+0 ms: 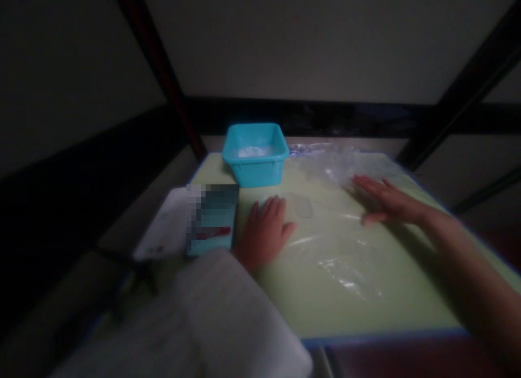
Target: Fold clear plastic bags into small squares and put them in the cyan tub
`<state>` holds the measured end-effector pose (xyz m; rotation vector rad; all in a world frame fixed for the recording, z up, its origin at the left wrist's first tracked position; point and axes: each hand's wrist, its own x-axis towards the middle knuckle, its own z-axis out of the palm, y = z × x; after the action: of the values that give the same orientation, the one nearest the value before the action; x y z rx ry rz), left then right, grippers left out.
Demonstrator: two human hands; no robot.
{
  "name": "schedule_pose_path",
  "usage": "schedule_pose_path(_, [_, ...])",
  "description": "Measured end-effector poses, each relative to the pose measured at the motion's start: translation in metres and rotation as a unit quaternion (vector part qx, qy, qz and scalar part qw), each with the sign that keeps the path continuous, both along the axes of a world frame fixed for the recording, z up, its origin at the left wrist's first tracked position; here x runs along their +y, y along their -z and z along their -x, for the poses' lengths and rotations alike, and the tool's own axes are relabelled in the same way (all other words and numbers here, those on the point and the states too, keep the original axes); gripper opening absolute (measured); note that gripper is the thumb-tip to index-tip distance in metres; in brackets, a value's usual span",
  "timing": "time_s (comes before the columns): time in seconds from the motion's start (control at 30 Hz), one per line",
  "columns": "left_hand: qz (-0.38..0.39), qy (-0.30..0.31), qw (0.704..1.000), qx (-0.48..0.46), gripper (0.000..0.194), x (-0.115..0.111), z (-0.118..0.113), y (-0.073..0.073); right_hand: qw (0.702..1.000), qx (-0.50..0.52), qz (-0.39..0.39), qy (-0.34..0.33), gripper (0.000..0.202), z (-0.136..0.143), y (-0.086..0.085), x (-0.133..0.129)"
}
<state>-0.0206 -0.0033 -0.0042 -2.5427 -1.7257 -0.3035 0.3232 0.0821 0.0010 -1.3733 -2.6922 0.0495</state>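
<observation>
My left hand (264,234) lies palm down on the pale yellow table (423,313), with its fingers stretched forward. A clear plastic bag (350,275) is spread beside it, its creases shining. Just past the fingertips is a small, clear, rounded rectangle (303,206); whether it is a separate piece or part of the plastic I cannot tell. My right hand (386,202) is open, thumb apart from the fingers, over the right side of the table. Its fingertips are at the edge of crumpled clear plastic (331,164); whether they touch it is unclear.
A turquoise basket (260,174) with whitish contents stands at the back. Left of my left hand lies a dark, partly pixelated flat thing (217,215) bearing something red, beside white paper (166,220). A blurred pale shape (248,313) covers the near left.
</observation>
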Motion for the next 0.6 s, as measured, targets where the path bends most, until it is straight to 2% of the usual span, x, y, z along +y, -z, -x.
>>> schedule_pose_path(0.1, [-0.006, 0.006, 1.000, -0.005, 0.048, 0.000, 0.001, 0.001, 1.000, 0.028, -0.007, -0.003, 0.098, 0.006, -0.011, -0.006])
schedule_pose_path(0.23, [-0.010, 0.010, 1.000, -0.007, 0.048, 0.000, 0.002, 0.003, 0.992, 0.110, 0.020, -0.057, 0.052, 0.050, -0.028, -0.030])
schedule_pose_path(0.3, [-0.013, 0.013, 1.000, -0.005, 0.049, 0.000, 0.002, 0.004, 0.984, 0.131, 0.053, -0.107, 0.043, 0.073, -0.031, -0.040])
schedule_pose_path(0.37, [-0.015, 0.012, 1.000, -0.002, 0.048, 0.000, 0.002, 0.004, 0.975, 0.139, 0.089, -0.147, 0.040, 0.085, -0.031, -0.045])
schedule_pose_path(0.43, [-0.015, 0.008, 1.000, -0.001, 0.047, 0.000, 0.003, 0.005, 0.976, 0.135, 0.106, -0.131, 0.040, 0.082, -0.029, -0.042])
schedule_pose_path(0.53, [-0.015, 0.008, 1.000, -0.003, 0.047, 0.000, 0.003, 0.006, 0.987, 0.123, 0.090, -0.043, 0.043, 0.060, -0.027, -0.030])
schedule_pose_path(0.6, [-0.010, 0.009, 1.000, -0.003, 0.048, 0.000, 0.003, 0.006, 0.991, 0.110, 0.078, -0.016, 0.044, 0.045, -0.026, -0.023])
